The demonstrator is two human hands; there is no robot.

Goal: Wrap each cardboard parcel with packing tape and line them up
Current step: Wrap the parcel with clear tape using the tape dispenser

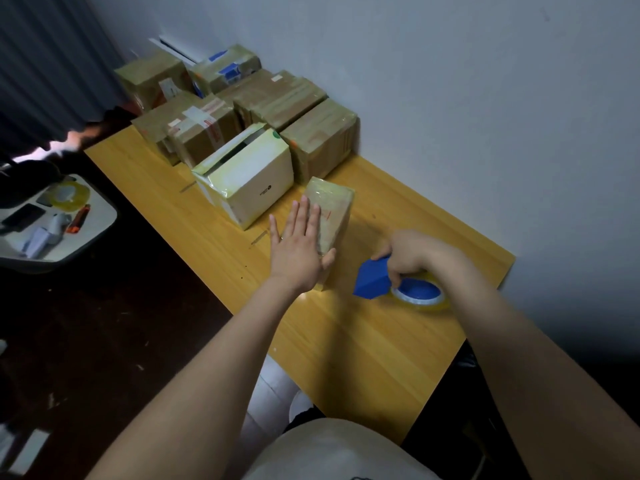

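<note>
The small taped parcel (333, 211) lies on the surface (363, 341) under the flat, straight-fingered left hand (299, 249); the right hand (410, 256) grips the blue tape dispenser (375, 282). Probably light, stiff, tape-slick: grasp its long sides.

Our left arm rises bare from the bottom left of the frame toward the centre, wrist straight. Our left hand (299, 247) lies flat, palm down, fingers straight, thumb spread to the right, resting on the small parcel (332, 209). Our right arm enters bare from the lower right edge and slants up and leftward to centre right, wrist bent downward. Our right hand (407, 256) curls, knuckles up, around the handle of the blue tape dispenser (374, 278).
</note>
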